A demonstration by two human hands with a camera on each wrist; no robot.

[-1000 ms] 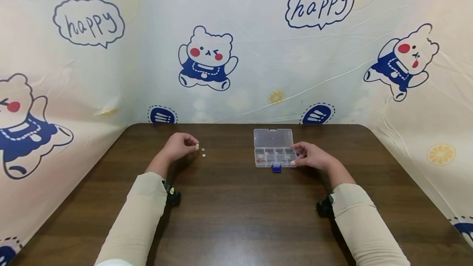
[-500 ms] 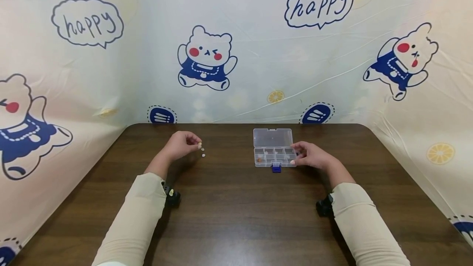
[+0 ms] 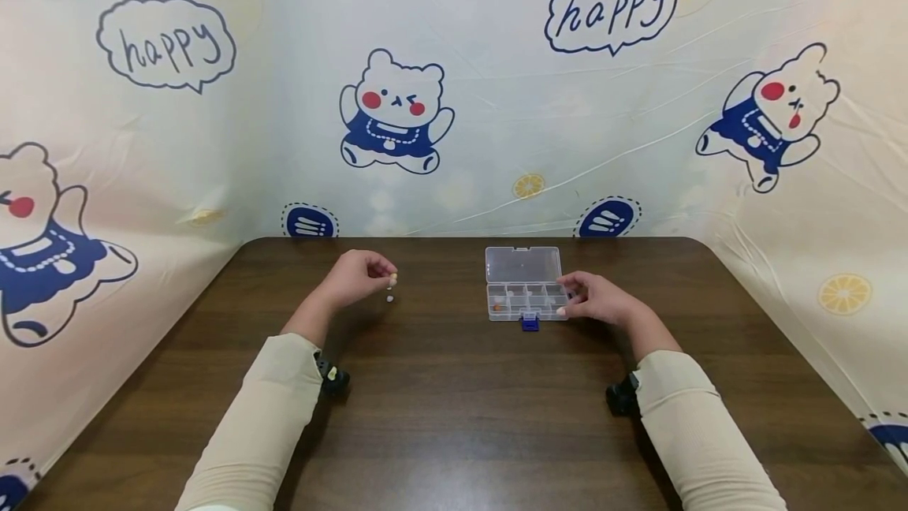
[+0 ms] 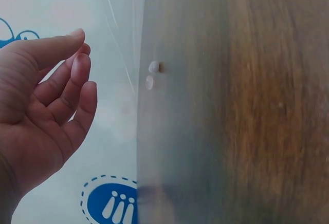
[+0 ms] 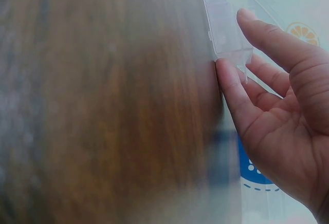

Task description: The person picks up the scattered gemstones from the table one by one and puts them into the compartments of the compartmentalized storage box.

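Gripped the right end of the clear box (image 3: 507,316) with the right hand (image 3: 599,300), thumb near and fingers farther back, likely against any sliding on the worktop (image 3: 454,400). Had the lid (image 3: 522,265) tipped back, likely for easy reach inside. Stored an orange bit (image 3: 497,307) at the box's near left corner. Held the left hand (image 3: 355,278) right by two tiny pale bits (image 4: 153,67), well apart from the box. Could not tell a pinch from bare fingertips there.
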